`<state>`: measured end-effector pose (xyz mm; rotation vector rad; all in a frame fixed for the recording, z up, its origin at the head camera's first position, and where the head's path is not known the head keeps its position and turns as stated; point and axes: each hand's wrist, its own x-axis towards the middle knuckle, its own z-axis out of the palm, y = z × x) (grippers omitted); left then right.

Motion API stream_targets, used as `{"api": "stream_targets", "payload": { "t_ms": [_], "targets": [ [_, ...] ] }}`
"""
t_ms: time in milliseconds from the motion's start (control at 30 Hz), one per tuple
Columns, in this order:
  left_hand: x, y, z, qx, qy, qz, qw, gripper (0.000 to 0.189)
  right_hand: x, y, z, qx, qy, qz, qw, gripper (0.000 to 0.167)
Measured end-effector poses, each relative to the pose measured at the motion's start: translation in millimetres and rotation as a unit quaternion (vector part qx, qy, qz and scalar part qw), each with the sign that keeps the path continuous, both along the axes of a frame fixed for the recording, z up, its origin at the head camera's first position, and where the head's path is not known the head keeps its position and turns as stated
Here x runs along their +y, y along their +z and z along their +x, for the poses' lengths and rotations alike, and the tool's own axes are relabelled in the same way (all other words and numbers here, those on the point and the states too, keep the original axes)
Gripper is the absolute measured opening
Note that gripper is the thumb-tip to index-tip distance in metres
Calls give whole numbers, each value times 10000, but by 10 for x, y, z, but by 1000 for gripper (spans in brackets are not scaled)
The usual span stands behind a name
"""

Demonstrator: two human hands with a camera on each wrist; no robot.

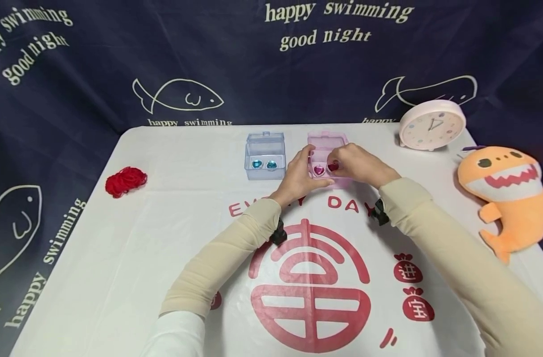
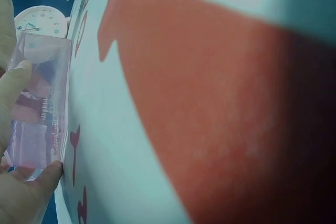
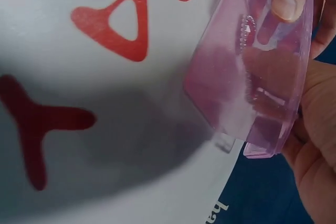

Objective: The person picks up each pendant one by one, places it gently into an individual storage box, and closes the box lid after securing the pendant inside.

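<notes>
In the head view, a pink translucent box [image 1: 326, 143] stands with its lid tipped back. My left hand [image 1: 295, 177] holds it at the left side, thumb along the front edge and fingers toward the back. My right hand [image 1: 359, 162] reaches in from the right, its curled fingertips pinching a dark red jewel [image 1: 334, 166] at the box's right side. Left of that, a pink heart-shaped jewel [image 1: 318, 170] with a beaded rim lies inside. Through the pink wall [image 3: 220, 72] in the right wrist view, fingers show inside; the pinched jewel is mostly hidden there.
A blue translucent box [image 1: 265, 172], lid up, stands to the left with two blue jewels [image 1: 256, 163] in it. Red string [image 1: 126, 181] lies bundled at far left. A round clock [image 1: 432, 125] and an orange plush shark [image 1: 512, 208] occupy the right side.
</notes>
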<state>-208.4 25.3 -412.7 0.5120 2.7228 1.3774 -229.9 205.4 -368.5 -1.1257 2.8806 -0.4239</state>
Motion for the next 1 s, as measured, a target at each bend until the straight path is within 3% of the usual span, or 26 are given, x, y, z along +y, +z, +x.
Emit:
{"api": "stream_targets", "payload": {
  "t_ms": [233,533,667,800,900,1000],
  "targets": [
    [1,-13,7,55,-17,18,10000,97,-54,18,-27,-340,-110,451,9983,9],
    [-1,-21,6,118,23,-26,9999,97,-63,11,-15,-255,-14,499,9984,11],
    [1,-32,8,74,43,-50,10000,97,-40,76,-2,-243,-50,227,9994,8],
    [-5,-28,1,94,67,-39,9999,96,21,204,-20,48,-586,-463,9972,6],
    [-6,-22,1,99,53,26,9999,96,90,249,-58,370,-1442,-1242,9810,11],
    [3,-16,0,114,67,2,9999,96,135,219,-87,275,-2539,-2023,9454,21]
  ]
}}
